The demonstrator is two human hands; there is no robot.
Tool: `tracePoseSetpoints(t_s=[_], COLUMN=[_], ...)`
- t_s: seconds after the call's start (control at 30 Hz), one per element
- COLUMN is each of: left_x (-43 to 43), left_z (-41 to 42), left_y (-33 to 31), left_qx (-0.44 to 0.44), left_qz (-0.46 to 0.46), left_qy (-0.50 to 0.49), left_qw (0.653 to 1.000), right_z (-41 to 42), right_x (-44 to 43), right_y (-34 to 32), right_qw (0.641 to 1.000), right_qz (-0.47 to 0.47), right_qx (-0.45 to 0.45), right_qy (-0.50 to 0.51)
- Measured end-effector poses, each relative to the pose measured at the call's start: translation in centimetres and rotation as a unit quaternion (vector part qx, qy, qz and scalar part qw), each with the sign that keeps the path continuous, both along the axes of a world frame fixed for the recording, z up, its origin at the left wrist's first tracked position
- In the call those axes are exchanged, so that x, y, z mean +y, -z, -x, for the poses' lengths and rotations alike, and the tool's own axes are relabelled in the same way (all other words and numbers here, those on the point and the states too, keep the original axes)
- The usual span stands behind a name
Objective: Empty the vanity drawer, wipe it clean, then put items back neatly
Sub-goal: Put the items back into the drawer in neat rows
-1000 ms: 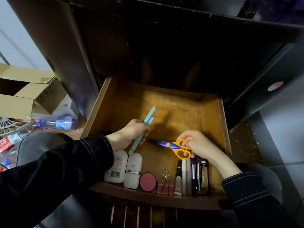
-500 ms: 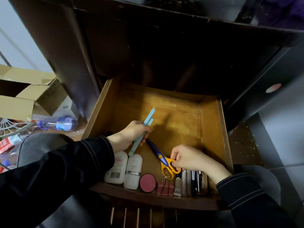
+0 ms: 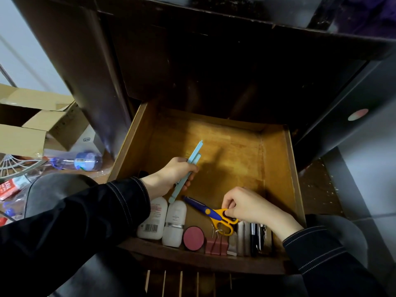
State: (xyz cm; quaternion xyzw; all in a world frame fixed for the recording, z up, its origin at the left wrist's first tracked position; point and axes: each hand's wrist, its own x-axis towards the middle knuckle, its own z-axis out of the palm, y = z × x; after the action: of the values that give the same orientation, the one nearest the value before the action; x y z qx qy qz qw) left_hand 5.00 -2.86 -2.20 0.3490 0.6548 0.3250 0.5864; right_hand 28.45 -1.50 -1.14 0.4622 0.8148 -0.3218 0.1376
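Observation:
The wooden drawer [image 3: 278, 168] is pulled out below the dark vanity. My left hand [image 3: 171, 176] grips a pale blue flat stick [image 3: 194, 156] above the drawer's left part. My right hand [image 3: 246, 205] pinches the yellow handle of the blue-bladed scissors [image 3: 211, 213], which lie flat with the tip pointing left. Along the front edge sit two white bottles [image 3: 165, 219], a round pink compact [image 3: 194, 237], pink binder clips [image 3: 216, 245] and several slim tubes and pens [image 3: 250, 236].
Open cardboard boxes [image 3: 32, 125] and a plastic bottle [image 3: 83, 161] lie on the floor to the left. A dark cabinet side [image 3: 347, 112] stands to the right. The drawer's rear half shows bare wood [image 3: 231, 146].
My right hand brought the scissors down from the drawer's middle to the front row and turned their tip leftward. My left hand stayed put with the blue stick.

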Motion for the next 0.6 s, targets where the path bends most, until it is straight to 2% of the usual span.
tracePoseSetpoints(t_s=[0.37,0.6], left_x=[-0.1,-1.0], left_z=[-0.5,-1.1], left_y=[-0.8,-2.0], left_qx=[-0.015,-0.102], left_qz=[0.027,0.06], left_qy=[-0.015,0.009], left_qw=[0.999,0.993], right_z=[0.3,-0.1], right_x=[-0.4,0.2], right_y=[-0.3,-0.5], right_qw=[0.994,1.0], right_qz=[-0.051,-0.011], right_qx=[-0.048,0.023], right_qy=[-0.08,-0.003])
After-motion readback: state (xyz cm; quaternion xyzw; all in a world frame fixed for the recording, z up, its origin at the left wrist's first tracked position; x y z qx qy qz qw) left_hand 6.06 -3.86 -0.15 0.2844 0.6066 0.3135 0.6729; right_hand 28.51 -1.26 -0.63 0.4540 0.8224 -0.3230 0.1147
